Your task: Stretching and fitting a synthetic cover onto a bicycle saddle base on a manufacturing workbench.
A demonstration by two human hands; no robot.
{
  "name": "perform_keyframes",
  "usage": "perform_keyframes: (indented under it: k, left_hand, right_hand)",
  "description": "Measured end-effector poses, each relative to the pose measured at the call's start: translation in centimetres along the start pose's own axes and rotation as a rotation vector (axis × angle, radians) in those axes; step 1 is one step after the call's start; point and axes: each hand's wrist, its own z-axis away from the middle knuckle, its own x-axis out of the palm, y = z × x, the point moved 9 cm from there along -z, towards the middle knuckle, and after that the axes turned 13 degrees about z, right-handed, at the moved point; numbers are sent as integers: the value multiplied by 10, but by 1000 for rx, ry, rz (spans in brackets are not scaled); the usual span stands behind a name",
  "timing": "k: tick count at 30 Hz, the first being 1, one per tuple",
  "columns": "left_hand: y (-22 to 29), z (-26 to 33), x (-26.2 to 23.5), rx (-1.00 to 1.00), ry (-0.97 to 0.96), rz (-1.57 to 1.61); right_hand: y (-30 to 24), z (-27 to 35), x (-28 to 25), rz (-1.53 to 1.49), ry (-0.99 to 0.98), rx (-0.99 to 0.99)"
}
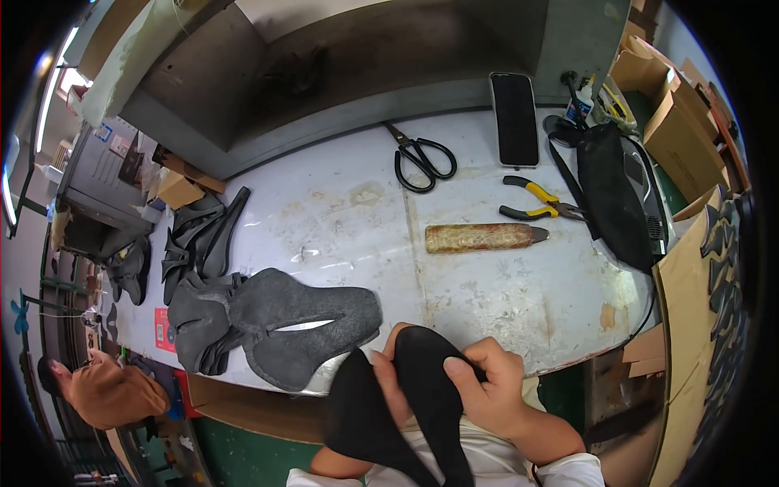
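Near the table's front edge I hold a black, soft-looking split pad [434, 398], its two rounded lobes narrowing toward my body; it looks like a bicycle saddle pad or cover. My right hand [495, 385] pinches the outer side of the right lobe, thumb on top. My left hand [391, 381] is partly covered by the piece; its fingers show in the gap between the lobes, closed on the right lobe's edge. Just left of my hands lies a grey saddle-shaped foam pad [280, 300] with a long central slot, beside a stack of similar dark pads [199, 325].
Black-handled scissors [418, 158], a phone [514, 122], yellow-and-black pliers [540, 201] and a blade with a wrapped handle [479, 238] lie on the white table [341, 219]. A black bag [610, 195] is at right. Dark curved parts [215, 235] stand left. Another person [114, 390] is far left.
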Motion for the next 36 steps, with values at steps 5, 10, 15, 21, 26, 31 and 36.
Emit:
perform_keyframes:
  k: [5, 10, 15, 21, 26, 31, 36]
  left_hand:
    - [8, 19, 31, -156, -191, 676]
    - [-3, 13, 23, -30, -185, 648]
    - [-1, 11, 15, -180, -201, 128]
    - [-1, 36, -4, -304, -26, -275]
    - [10, 36, -1, -226, -68, -133]
    - [1, 25, 1, -184, -145, 31]
    - [-4, 19, -4, -123, -182, 206]
  right_hand:
    - [-26, -4, -7, 146, 43, -164]
    - [-17, -11, -3, -131, -107, -24]
    - [-10, -13, -17, -265, -124, 98]
    - [-45, -21, -23, 185, -136, -204]
    - [-42, -21, 1, 19, -291, -140]
    - [-10, -11, 7, -320, -255, 77]
    - [26, 18, 12, -745, -392, 461]
